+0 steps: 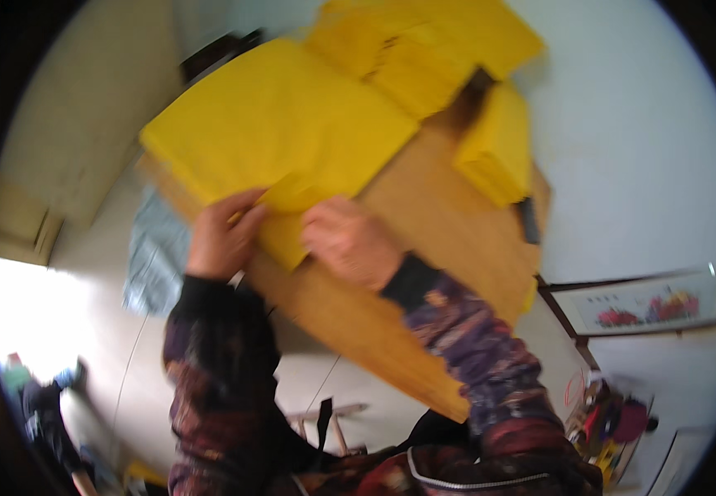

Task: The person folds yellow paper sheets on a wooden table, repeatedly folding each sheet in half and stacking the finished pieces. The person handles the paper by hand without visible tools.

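Observation:
A large yellow paper sheet (275, 116), or a stack of such sheets, lies on the left part of a brown wooden table. At its near corner a yellow paper flap (290, 195) is lifted between my hands. My left hand (227, 235) is closed with thumb and fingers pinching the left side of this flap. My right hand (351, 243) is closed at the flap's right edge, its fingers curled over the paper. Motion blurs the fingertips, and how the flap is folded cannot be made out.
The wooden table (407, 198) slants across the view. More yellow paper piles (424, 66) lie at its far side, and a yellow bundle (498, 149) stands near the right wall. Grey plastic sheeting (158, 256) is left of the table. A framed picture (647, 304) leans at right.

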Available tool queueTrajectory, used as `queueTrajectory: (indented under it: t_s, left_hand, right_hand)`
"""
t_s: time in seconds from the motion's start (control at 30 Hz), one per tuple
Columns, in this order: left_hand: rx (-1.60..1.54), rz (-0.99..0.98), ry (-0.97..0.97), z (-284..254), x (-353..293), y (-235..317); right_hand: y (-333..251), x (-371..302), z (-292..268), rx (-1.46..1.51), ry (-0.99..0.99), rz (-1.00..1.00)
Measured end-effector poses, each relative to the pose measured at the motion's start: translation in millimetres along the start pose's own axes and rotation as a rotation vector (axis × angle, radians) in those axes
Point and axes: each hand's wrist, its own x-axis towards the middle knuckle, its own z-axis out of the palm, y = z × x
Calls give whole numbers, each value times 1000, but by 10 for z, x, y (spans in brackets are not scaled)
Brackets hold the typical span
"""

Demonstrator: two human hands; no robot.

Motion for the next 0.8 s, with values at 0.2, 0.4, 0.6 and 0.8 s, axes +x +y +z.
queueTrajectory:
  t_s: [0.2, 0.4, 0.6, 0.8]
  left_hand:
    - [-133, -200, -7, -4, -32, 105]
    - [-96, -207, 8, -24, -72, 107]
    - [-54, -208, 7, -43, -55, 23]
    - [-12, -206, 17, -40, 15, -34]
  right_hand:
    - [-121, 0, 4, 35, -4, 158]
    - [-123, -458, -171, 104, 222, 397]
    - [299, -1663, -750, 87, 384, 963]
    - [748, -2770, -1378, -213, 624, 1144]
